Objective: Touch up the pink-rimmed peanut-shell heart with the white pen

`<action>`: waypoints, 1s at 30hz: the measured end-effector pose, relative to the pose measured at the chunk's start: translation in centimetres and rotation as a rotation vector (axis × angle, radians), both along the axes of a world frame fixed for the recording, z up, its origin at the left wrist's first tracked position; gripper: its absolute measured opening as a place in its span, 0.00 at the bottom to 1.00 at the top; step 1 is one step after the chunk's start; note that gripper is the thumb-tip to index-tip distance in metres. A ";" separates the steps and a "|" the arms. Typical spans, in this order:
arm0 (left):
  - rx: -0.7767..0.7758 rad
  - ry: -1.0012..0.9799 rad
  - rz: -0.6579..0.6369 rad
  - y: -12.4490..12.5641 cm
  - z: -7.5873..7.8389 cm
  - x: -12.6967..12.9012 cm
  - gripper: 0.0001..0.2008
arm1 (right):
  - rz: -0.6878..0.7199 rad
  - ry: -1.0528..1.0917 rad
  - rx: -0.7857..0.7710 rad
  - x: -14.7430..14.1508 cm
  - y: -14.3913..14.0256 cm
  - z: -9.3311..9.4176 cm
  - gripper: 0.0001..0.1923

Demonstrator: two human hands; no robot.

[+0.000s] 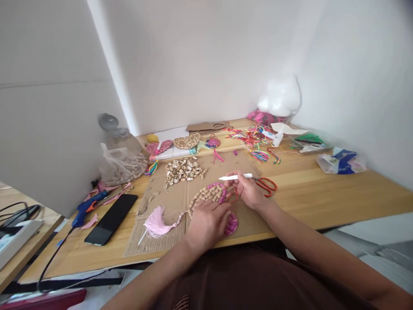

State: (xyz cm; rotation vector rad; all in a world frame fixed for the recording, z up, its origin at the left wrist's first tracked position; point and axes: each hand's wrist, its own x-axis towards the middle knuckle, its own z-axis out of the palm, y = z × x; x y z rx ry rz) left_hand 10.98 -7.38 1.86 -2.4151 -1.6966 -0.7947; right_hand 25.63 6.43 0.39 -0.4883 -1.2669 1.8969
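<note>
A heart-shaped craft piece covered in peanut shells (206, 194) lies on a cardboard sheet (167, 234). Purple colours the shells along its right edge, while the others are plain tan. A red cord loop (235, 196) comes off its right side, and a pale pink tassel (158, 222) hangs from the left tip. My left hand (209, 221) lies across the heart with bent fingers and holds it, covering its middle. Just beyond, my right hand (247, 189) is closed around a white marker pen (237, 176), level above the heart's upper right edge. The pen's tip points left.
Loose peanut shells (185, 170) are piled behind the heart. Red-handled scissors (267, 187) lie beside my right hand. At left are a phone (111, 219), a blue glue gun (87, 209) and a bag of peanuts (124, 161). Coloured cords (254, 137) and finished hearts (187, 141) lie farther back.
</note>
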 end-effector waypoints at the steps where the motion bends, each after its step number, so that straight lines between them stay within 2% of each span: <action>1: 0.029 0.088 -0.013 0.9 0.4 0.6 0.11 | 0.010 -0.003 -0.001 0.0 -0.2 0.2 0.20; 4: 0.098 0.224 0.007 3.2 0.9 1.9 0.10 | 0.023 0.001 0.002 0.1 -0.6 0.7 0.16; 8: 0.100 0.247 0.054 4.7 0.4 2.3 0.05 | 0.058 -0.023 -0.018 0.2 -1.0 1.1 0.13; 11: 0.089 0.237 0.062 4.8 0.0 2.1 0.03 | 0.065 -0.061 -0.030 0.1 -1.1 1.0 0.12; 15: 0.089 0.222 0.078 4.7 0.0 1.8 0.06 | 0.071 -0.104 -0.030 0.1 -1.1 0.9 0.14; 24: 0.119 0.201 0.076 5.2 -0.6 1.5 0.05 | 0.197 -0.062 -0.146 0.4 -0.7 0.5 0.19; 30: 0.178 0.151 0.075 4.5 -0.4 1.2 0.06 | 0.157 -0.023 -0.117 0.1 0.0 0.0 0.17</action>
